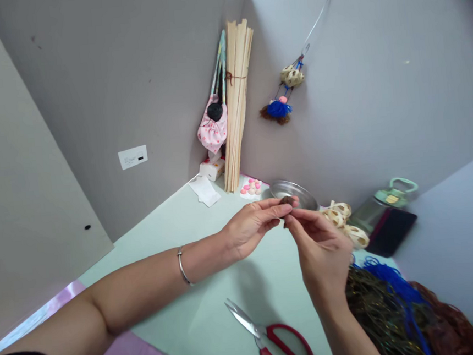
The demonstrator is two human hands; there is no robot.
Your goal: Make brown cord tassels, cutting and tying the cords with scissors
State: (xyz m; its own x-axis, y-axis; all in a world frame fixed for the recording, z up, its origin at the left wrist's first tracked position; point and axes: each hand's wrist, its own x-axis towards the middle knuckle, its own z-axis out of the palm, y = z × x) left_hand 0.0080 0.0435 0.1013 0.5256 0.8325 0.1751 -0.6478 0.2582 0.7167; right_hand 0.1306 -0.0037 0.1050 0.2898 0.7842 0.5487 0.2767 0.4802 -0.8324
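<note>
Over the table, my left hand (pixel 251 223) pinches a small dark brown piece (pixel 287 200) between thumb and fingertips. It could be a bit of cord or thread, but it is too small to name surely. My right hand (pixel 320 242) meets it there, thumb and forefinger closed on the lower side of the same piece. Fingers cover most of it. Below the hands, red-handled scissors (pixel 271 337) lie on the table with their blades nearly closed. Just behind the fingers stands a shallow round metal dish (pixel 304 193).
Loose blue yarn (pixel 390 280), dark green strands (pixel 372 304) and brown strands (pixel 443 314) heap at right. Woven pale balls (pixel 357 236), a bottle (pixel 367 210) and a phone (pixel 392 232) lie behind. Wood strips (pixel 237 111) lean in the corner near pink beads (pixel 250 188). A tasselled ornament (pixel 280 109) hangs above.
</note>
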